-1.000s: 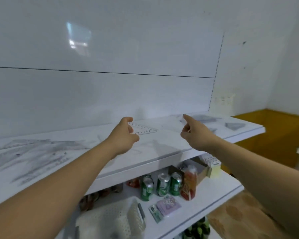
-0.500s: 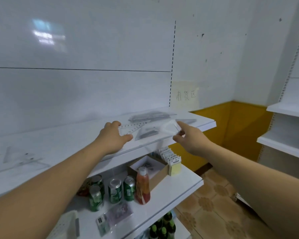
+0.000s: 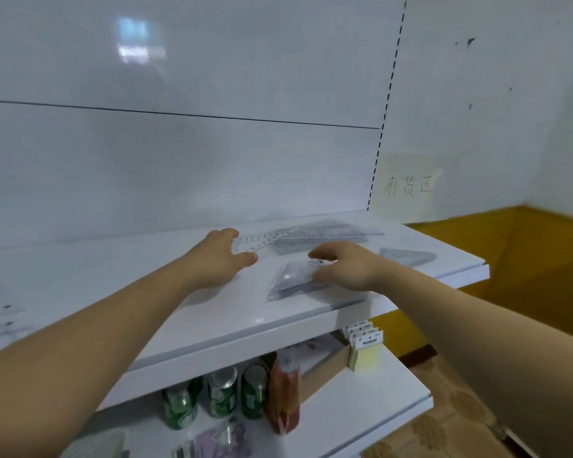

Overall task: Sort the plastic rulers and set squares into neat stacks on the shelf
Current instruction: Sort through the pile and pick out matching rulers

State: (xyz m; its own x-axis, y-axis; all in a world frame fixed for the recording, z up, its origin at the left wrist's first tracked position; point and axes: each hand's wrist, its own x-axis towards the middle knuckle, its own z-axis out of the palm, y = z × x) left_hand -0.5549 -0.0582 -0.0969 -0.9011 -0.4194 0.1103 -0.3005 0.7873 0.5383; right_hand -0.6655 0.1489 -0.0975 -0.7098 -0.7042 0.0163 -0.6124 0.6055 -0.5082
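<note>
My left hand (image 3: pixel 220 261) grips one end of a clear plastic set square (image 3: pixel 260 241) with printed numbers, lying low over the white shelf (image 3: pixel 212 325). Its far end reaches a grey stack of clear rulers (image 3: pixel 321 238) at the shelf's back right. My right hand (image 3: pixel 344 266) has fingers and thumb curled on a smaller stack of clear set squares (image 3: pixel 290 280) near the shelf's front. Another clear pile (image 3: pixel 407 256) lies at the far right end. Faint clear pieces (image 3: pixel 0 315) show at the far left.
The lower shelf (image 3: pixel 361 408) carries green cans (image 3: pixel 222 396), an orange bottle (image 3: pixel 283 395), a cardboard box (image 3: pixel 325 361) and yellow packs (image 3: pixel 366 352). The white back panel rises behind. A yellow wall base and patterned floor lie to the right.
The view has swung right along the shelf. My left hand carried the set square toward the right-hand stacks. My right hand came down from pointing onto the small stack.
</note>
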